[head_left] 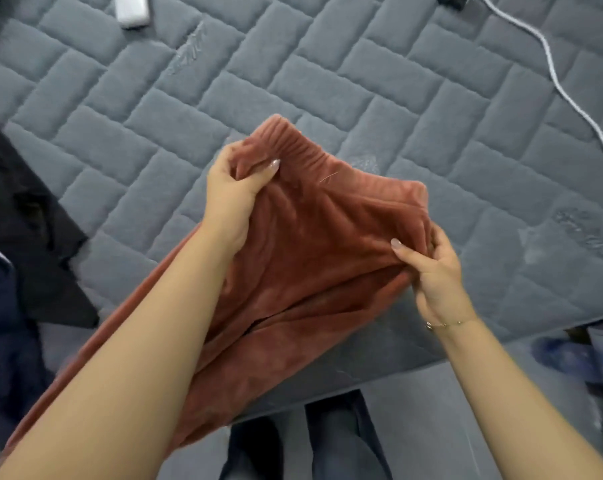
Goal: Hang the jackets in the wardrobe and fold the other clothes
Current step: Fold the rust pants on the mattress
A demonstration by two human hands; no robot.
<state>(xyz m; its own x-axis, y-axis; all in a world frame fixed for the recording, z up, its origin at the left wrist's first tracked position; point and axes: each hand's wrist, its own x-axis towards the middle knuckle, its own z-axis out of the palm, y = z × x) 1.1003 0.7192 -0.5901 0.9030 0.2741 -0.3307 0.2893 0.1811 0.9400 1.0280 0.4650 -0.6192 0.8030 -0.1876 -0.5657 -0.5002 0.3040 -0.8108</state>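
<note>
Rust-red fleece garment [314, 244] — one — gripped by left hand [232, 192] and right hand [431, 268].

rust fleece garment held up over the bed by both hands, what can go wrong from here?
1. The left hand and right hand hold the rust garment only by bunched fabric near its ribbed waistband; a loose grip could let one side drop.
2. The rest trails off the grey quilt edge toward the floor, so the fold may start crooked.
3. Dark clothes lie close on the left and could get caught up.
</note>
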